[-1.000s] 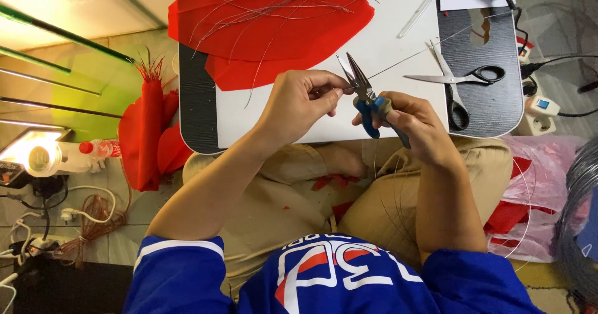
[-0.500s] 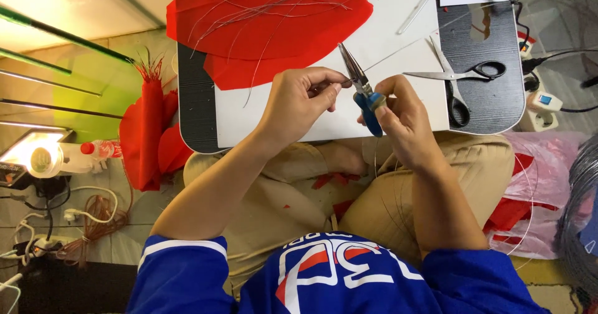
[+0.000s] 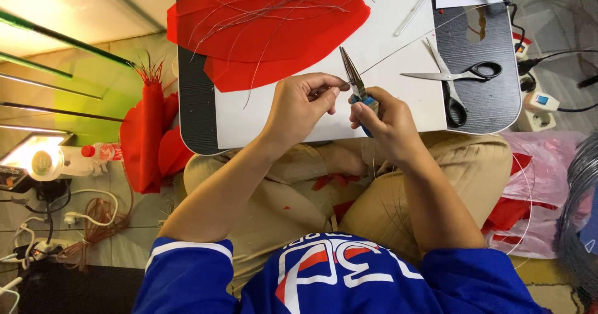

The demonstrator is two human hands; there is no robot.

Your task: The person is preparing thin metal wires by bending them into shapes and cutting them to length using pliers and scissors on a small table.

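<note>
The fingers of the left hand point(image 3: 305, 102) pinch a thin wire point(image 3: 398, 45) near the tip of the pliers point(image 3: 354, 80), which the right hand point(image 3: 380, 118) grips closed around blue handles. The grip should stay firm and the wire taut. Behind them lies smooth red fabric point(image 3: 268, 28) on a white board point(image 3: 386, 71), beside metal scissors point(image 3: 458, 80).
</note>
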